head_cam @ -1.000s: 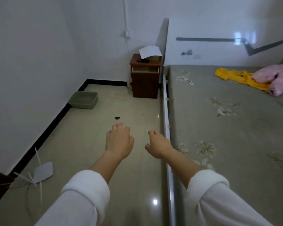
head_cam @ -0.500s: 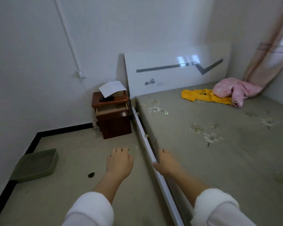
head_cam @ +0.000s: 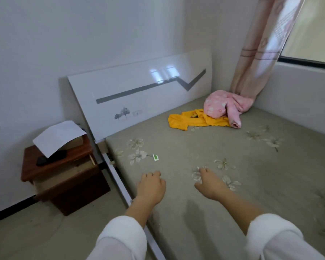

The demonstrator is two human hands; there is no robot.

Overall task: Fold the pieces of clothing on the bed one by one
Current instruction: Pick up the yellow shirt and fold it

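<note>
Two crumpled garments lie at the far corner of the bed (head_cam: 233,184), near the headboard. One is a yellow garment (head_cam: 188,121) spread flat; a pink spotted garment (head_cam: 221,106) is bunched up partly on top of it. My left hand (head_cam: 151,186) hovers over the bed's near left edge, fingers loosely curled, holding nothing. My right hand (head_cam: 210,183) is stretched over the flower-patterned mattress, fingers relaxed and empty. Both hands are well short of the clothes.
A white headboard (head_cam: 139,94) stands against the wall. A brown nightstand (head_cam: 62,177) with a sheet of paper (head_cam: 58,136) is left of the bed. A small green tag (head_cam: 155,157) lies on the mattress. A curtain (head_cam: 261,47) hangs at the far right corner.
The view has swung right from the floor toward the bed. Both hands have moved from above the floor and bed rail to above the mattress. The clothes lie as before.
</note>
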